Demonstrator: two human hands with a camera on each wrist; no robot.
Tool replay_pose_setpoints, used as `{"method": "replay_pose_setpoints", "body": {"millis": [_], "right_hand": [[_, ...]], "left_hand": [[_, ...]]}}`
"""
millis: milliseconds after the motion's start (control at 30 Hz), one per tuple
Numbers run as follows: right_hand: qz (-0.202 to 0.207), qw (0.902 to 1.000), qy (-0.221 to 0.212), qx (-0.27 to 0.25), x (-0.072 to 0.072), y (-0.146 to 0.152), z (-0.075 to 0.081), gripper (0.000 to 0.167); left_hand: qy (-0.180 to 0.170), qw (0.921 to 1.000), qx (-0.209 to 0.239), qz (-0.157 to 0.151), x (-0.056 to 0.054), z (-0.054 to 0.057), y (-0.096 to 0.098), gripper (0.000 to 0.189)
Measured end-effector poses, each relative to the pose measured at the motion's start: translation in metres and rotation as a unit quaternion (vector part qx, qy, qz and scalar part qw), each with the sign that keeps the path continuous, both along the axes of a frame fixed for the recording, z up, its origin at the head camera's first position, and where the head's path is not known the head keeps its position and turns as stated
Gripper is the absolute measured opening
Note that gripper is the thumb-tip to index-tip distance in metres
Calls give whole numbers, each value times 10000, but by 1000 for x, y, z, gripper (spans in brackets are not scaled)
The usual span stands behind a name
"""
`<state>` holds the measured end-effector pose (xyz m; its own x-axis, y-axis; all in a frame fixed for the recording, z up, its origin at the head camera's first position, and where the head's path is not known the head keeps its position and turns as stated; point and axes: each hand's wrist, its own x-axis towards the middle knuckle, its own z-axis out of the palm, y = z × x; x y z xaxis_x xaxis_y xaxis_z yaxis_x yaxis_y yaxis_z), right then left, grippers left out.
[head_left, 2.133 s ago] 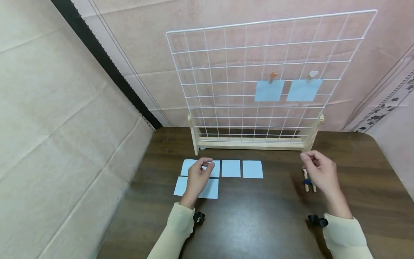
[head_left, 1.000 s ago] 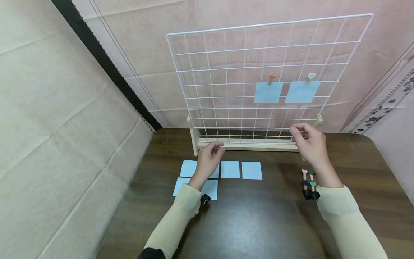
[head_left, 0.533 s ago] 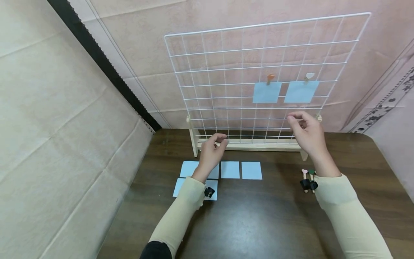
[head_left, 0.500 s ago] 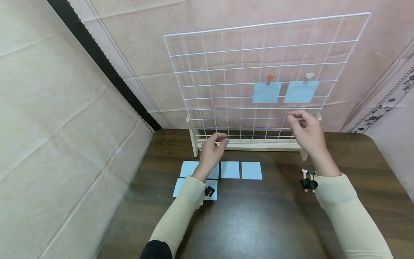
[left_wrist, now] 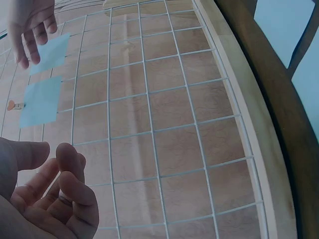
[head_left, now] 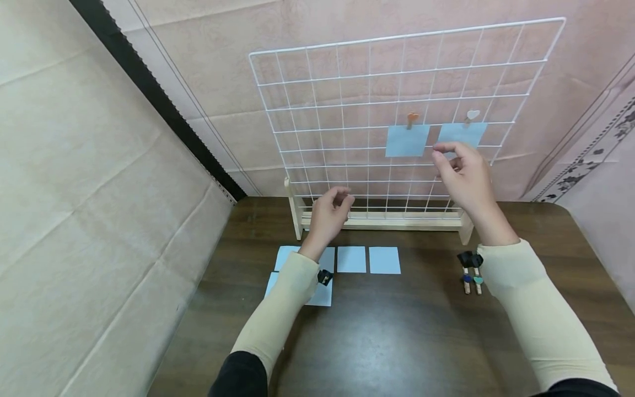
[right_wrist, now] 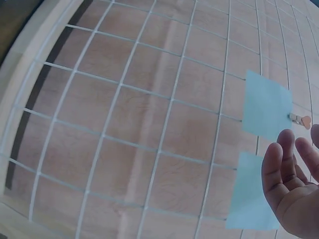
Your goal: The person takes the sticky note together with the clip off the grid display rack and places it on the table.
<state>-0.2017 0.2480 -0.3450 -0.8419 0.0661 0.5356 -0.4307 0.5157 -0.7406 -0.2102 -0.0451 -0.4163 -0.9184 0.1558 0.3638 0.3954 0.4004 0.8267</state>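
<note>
In the head view my left hand [head_left: 326,218] hovers before the lower part of a white wire grid [head_left: 407,37], fingers loosely bent. The left wrist view shows nothing between its thumb and fingertips. My right hand [head_left: 467,175] is raised before the grid's right side, fingers gently bent with nothing visible between them. It overlaps the lower part of a light-blue paper square [head_left: 463,132] hung from a white-heart clothespin [head_left: 473,115]. Left of that, an orange-heart clothespin [head_left: 412,118] holds another blue paper square [right_wrist: 267,104].
The grid stands in a pale wooden base [head_left: 392,223] on a dark wooden table [head_left: 387,336]. Several blue squares [head_left: 351,259] lie left of centre, some partly under my left arm. Small heart clothespins [head_left: 467,280] lie beside my right wrist, partly hidden by a black wrist device [head_left: 470,258].
Both hands have risen from over the table toward the grid, the right one higher. The two hung squares and those on the table stay where they were.
</note>
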Motion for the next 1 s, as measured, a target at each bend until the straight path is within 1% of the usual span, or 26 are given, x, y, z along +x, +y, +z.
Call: {"method": "replay_pose_setpoints", "body": {"millis": [67, 233, 433, 500, 600, 700, 800, 900, 1000], "right_hand": [[-26, 10000, -15, 24, -3, -3, 5, 34], [65, 9997, -84, -218, -11, -9, 15, 34], [34, 9993, 99, -346, -21, -11, 25, 31], [47, 9991, 140, -403, -24, -11, 29, 32], [63, 9988, 150, -472, -28, -10, 35, 32], [103, 9988, 84, -472, -31, -9, 40, 32], [156, 9987, -42, -490, -33, -9, 43, 33], [188, 9982, -218, -533, -35, -11, 45, 36], [198, 9973, -356, -603, -37, -11, 48, 37]], "left_hand": [[-41, 10000, 49, -30, -2, 3, 2, 27], [-118, 9998, 156, -90, -6, 7, 7, 29], [-58, 9999, 52, -98, -12, 15, 16, 29], [-15, 9999, 81, -148, -13, 19, 20, 30], [28, 9993, 197, -308, -16, 26, 29, 31], [138, 9990, 173, -386, -19, 33, 37, 33], [202, 9992, 68, -353, -22, 38, 44, 34], [148, 9992, 79, -376, -25, 42, 49, 36], [24, 9989, 183, -441, -27, 44, 52, 37]]}}
